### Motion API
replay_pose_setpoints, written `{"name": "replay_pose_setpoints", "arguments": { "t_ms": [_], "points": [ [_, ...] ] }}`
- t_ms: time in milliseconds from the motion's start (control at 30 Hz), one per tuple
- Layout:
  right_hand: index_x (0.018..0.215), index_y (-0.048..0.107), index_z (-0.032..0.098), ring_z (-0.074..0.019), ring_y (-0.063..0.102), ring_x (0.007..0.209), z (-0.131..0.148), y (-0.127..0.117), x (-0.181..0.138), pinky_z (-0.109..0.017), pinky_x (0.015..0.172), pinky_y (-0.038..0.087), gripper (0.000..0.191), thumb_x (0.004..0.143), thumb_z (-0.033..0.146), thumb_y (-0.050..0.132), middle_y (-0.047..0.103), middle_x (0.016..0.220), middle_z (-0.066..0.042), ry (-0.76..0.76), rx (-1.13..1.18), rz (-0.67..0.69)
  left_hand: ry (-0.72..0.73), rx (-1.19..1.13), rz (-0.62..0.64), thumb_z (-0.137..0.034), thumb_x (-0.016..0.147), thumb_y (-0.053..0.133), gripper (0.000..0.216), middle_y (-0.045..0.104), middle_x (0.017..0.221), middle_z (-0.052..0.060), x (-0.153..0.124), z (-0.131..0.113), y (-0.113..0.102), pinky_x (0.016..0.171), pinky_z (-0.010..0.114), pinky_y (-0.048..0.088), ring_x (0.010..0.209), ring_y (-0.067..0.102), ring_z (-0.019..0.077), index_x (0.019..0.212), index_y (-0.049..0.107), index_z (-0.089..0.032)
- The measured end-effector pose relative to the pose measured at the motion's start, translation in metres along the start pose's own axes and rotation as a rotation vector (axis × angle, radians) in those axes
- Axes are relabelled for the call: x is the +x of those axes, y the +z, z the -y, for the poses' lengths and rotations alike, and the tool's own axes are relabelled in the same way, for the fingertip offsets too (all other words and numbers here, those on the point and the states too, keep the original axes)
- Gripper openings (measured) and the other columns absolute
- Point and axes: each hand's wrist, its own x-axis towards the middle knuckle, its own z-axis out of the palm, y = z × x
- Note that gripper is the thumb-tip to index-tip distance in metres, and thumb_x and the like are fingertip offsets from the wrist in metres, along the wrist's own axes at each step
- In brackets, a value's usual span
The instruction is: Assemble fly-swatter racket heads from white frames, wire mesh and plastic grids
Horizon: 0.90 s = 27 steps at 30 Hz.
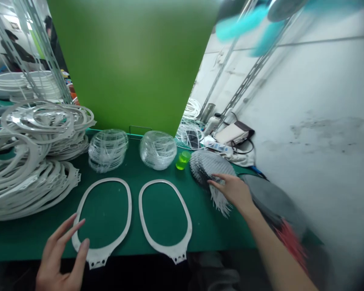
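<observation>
Two pale oval frames [130,206] [186,214] with holed tabs lie side by side on the green table. My left hand [62,254] is open at the left frame, its fingers spread over or against the rim's lower left edge. Over a stack of round grey mesh discs [220,161] reaches my right hand [232,188], thumb and index finger apart. Whether its fingertips touch the top disc is unclear. White strands [221,204] hang from the stack below that hand.
Piled pale frames [33,182] fill the left side. Two stacks of clear rings [108,151] [158,150] stand before a green board [127,68]. A small green cup [182,160] is beside the mesh. Grey discs [273,198] with red strands lie right. A blurred turquoise fan [242,25] hangs above.
</observation>
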Motion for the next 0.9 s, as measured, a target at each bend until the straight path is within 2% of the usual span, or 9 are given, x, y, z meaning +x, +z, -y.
{"name": "replay_pose_setpoints", "arguments": {
  "t_ms": [133, 267, 367, 467, 533, 600, 733, 800, 900],
  "points": [
    [0.105, 0.078, 0.024, -0.0309, 0.072, 0.088, -0.007, -0.012, 0.008, -0.033, 0.061, 0.051, 0.037, 0.083, 0.051, 0.066, 0.078, 0.094, -0.008, 0.029, 0.051, -0.034, 0.088, 0.002, 0.011, -0.038, 0.089, 0.064, 0.023, 0.058, 0.134, 0.002, -0.004, -0.017, 0.019, 0.114, 0.039, 0.034, 0.131, 0.049, 0.0300, 0.111, 0.069, -0.033],
    [0.109, 0.075, 0.012, -0.0377, 0.072, 0.096, 0.001, -0.043, -0.003, -0.046, 0.081, 0.056, 0.038, 0.096, 0.036, 0.049, 0.075, 0.105, -0.018, 0.042, 0.015, -0.522, 0.044, -0.087, -0.003, -0.039, 0.087, 0.067, 0.022, 0.061, 0.132, 0.002, -0.010, -0.027, 0.024, 0.117, 0.037, 0.032, 0.132, 0.049, 0.0295, 0.107, 0.073, -0.033],
    [0.110, 0.071, 0.014, -0.0353, 0.072, 0.102, 0.034, -0.066, -0.037, -0.048, 0.093, 0.056, 0.024, 0.093, 0.025, 0.059, 0.075, 0.109, -0.016, -0.227, -0.017, -0.831, -0.079, -0.214, 0.063, -0.043, 0.083, 0.072, 0.026, 0.062, 0.133, 0.003, -0.011, -0.029, 0.028, 0.115, 0.036, 0.037, 0.132, 0.050, 0.0307, 0.106, 0.075, -0.031],
    [0.100, 0.067, 0.019, -0.0291, 0.073, 0.101, 0.088, -0.064, -0.088, -0.045, 0.099, 0.055, 0.018, 0.084, 0.012, 0.071, 0.078, 0.102, -0.008, -0.543, 0.009, -0.932, -0.343, -0.502, 0.377, -0.051, 0.076, 0.078, 0.045, 0.064, 0.134, 0.008, -0.011, -0.028, 0.043, 0.108, 0.039, 0.047, 0.129, 0.055, 0.0343, 0.115, 0.074, -0.028],
    [0.095, 0.066, 0.022, -0.0253, 0.073, 0.104, 0.124, -0.048, -0.121, -0.042, 0.098, 0.056, 0.020, 0.082, 0.007, 0.069, 0.078, 0.104, -0.003, -0.667, 0.105, -0.849, -0.523, -0.752, 0.609, -0.056, 0.069, 0.083, 0.062, 0.062, 0.137, 0.010, -0.011, -0.027, 0.060, 0.104, 0.041, 0.051, 0.128, 0.057, 0.0369, 0.123, 0.071, -0.028],
    [0.089, 0.066, 0.026, -0.0231, 0.071, 0.109, 0.149, -0.028, -0.145, -0.042, 0.095, 0.059, 0.020, 0.084, 0.007, 0.063, 0.077, 0.108, 0.002, -0.750, 0.176, -0.708, -0.674, -0.939, 0.717, -0.057, 0.065, 0.086, 0.072, 0.059, 0.142, 0.011, -0.013, -0.028, 0.077, 0.103, 0.042, 0.052, 0.127, 0.058, 0.0371, 0.128, 0.067, -0.028],
    [0.100, 0.067, 0.031, -0.0250, 0.072, 0.107, 0.144, -0.010, -0.138, -0.049, 0.092, 0.061, 0.015, 0.088, 0.036, 0.059, 0.076, 0.110, 0.005, -0.871, 0.350, -0.364, -0.869, -0.916, 0.602, -0.043, 0.067, 0.089, 0.073, 0.060, 0.141, 0.013, -0.016, -0.032, 0.103, 0.094, 0.036, 0.056, 0.117, 0.066, 0.0323, 0.131, 0.061, -0.023],
    [0.115, 0.066, 0.027, -0.0269, 0.072, 0.104, 0.116, -0.012, -0.105, -0.048, 0.095, 0.058, 0.036, 0.086, 0.048, 0.062, 0.075, 0.113, -0.003, -0.691, 0.401, -0.293, -0.874, -0.813, 0.550, -0.033, 0.070, 0.088, 0.067, 0.059, 0.141, 0.014, -0.015, -0.034, 0.107, 0.087, 0.034, 0.059, 0.112, 0.069, 0.0309, 0.130, 0.060, -0.022],
    [0.124, 0.064, 0.012, -0.0365, 0.067, 0.110, 0.059, -0.012, -0.045, -0.051, 0.094, 0.053, 0.059, 0.081, 0.054, 0.068, 0.071, 0.117, -0.020, -0.127, 0.103, -0.283, -0.847, -0.778, 0.524, -0.026, 0.074, 0.085, 0.056, 0.058, 0.142, 0.013, -0.009, -0.036, 0.101, 0.080, 0.032, 0.061, 0.110, 0.070, 0.0315, 0.126, 0.063, -0.021]
  ]
}}
